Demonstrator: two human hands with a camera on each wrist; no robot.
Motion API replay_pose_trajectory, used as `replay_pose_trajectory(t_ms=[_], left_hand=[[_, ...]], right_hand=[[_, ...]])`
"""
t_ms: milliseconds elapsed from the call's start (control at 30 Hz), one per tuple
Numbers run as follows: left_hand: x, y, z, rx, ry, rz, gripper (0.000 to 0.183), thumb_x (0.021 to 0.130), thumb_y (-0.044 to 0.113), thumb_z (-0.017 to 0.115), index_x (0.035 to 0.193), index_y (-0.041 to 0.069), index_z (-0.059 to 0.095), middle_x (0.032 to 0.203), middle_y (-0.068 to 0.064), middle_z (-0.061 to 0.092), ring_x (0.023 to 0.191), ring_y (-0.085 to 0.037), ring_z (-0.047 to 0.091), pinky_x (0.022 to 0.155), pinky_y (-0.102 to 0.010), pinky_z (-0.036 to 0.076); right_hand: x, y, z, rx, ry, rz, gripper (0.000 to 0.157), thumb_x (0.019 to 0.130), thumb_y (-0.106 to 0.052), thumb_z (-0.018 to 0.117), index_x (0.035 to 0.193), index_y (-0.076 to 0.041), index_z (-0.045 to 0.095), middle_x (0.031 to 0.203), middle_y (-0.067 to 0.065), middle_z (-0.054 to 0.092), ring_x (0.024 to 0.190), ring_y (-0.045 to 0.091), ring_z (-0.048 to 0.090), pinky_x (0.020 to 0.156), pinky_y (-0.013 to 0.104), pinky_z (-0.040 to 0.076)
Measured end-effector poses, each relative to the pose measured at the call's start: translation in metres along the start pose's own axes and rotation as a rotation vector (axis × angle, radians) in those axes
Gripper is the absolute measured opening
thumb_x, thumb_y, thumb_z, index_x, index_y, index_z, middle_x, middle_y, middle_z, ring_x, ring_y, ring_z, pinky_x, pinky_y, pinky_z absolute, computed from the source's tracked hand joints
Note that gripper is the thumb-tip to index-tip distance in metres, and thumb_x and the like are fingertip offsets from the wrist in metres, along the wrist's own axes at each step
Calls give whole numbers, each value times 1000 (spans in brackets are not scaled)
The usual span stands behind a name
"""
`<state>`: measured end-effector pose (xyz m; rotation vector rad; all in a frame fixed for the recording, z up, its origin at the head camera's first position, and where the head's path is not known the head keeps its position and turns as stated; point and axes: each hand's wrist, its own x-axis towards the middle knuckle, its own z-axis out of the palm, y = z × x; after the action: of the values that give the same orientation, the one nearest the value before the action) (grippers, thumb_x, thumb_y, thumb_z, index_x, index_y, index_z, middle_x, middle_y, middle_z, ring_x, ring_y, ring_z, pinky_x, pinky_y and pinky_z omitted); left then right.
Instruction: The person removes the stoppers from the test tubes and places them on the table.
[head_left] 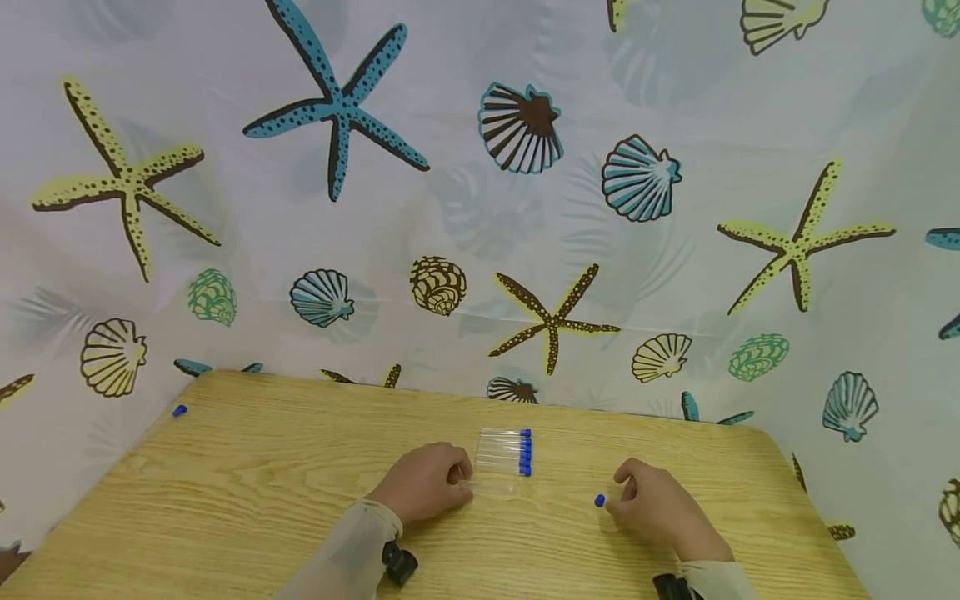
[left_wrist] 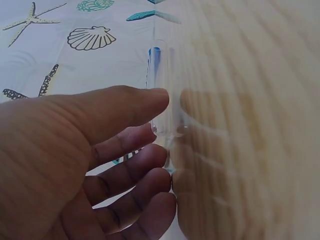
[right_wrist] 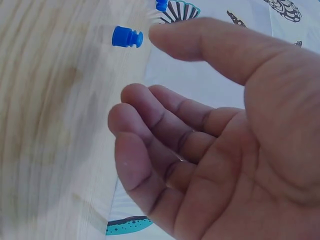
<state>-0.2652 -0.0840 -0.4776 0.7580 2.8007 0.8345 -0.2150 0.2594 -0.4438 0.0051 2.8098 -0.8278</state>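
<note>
An uncapped clear tube [head_left: 492, 488] lies on the wooden table, with my left hand [head_left: 426, 482] at its left end. In the left wrist view, the thumb overlaps the clear tube [left_wrist: 162, 112] and stands apart from the curved fingers. Just beyond it, several clear tubes [head_left: 498, 452] lie side by side, blue caps [head_left: 526, 452] toward the right. A loose blue cap [head_left: 599, 500] sits right by the fingertips of my right hand [head_left: 660, 504]. From the right wrist, the blue cap [right_wrist: 126, 37] shows beside the thumb tip, with nothing between thumb and loosely bent fingers.
Another small blue cap [head_left: 179, 410] lies at the table's far left edge. The wood-grain table [head_left: 247, 475] ends at a hanging cloth [head_left: 450, 208] printed with starfish and shells, which stands behind and along both sides.
</note>
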Motion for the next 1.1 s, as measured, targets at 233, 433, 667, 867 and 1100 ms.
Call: replay_pose_trajectory(t_ms=[233,433,667,867,1100], left_hand=[[3,-2,-1,38,79,13,8,98,18,69,101,16,76,85,10,60,75,-8,55,72,-34,52],[7,2,-4,49,98,-4,6,97,21,73,97,15,76,84,10,61,75,-8,55,71,-35,51],[16,0,3,100,115,8,5,97,22,74,95,19,76,82,12,61,72,-6,53,70,-32,50],[20,0,2,103,119,14,7,96,16,73,92,21,76,83,10,62,73,-7,54,69,-32,51],[24,1,1,91,104,10,10,93,13,75,88,21,75,78,11,60,69,-9,52,65,-31,47]], right_hand=[[0,-1,0,-30,28,-11,30,93,-20,78,117,-4,67,89,2,65,74,16,59,69,38,52],[1,-3,-1,-52,120,-39,23,96,-17,74,115,-5,68,87,0,64,73,14,59,69,39,52],[0,-11,-3,-71,177,-138,19,95,-14,74,112,-8,70,89,-4,64,78,12,58,72,38,53],[2,-13,5,-72,161,-186,16,95,-12,75,110,-10,71,86,-7,61,76,10,55,70,34,51],[2,-13,7,-95,152,-200,13,97,-14,74,109,-11,71,85,-9,60,74,10,53,68,33,49]])
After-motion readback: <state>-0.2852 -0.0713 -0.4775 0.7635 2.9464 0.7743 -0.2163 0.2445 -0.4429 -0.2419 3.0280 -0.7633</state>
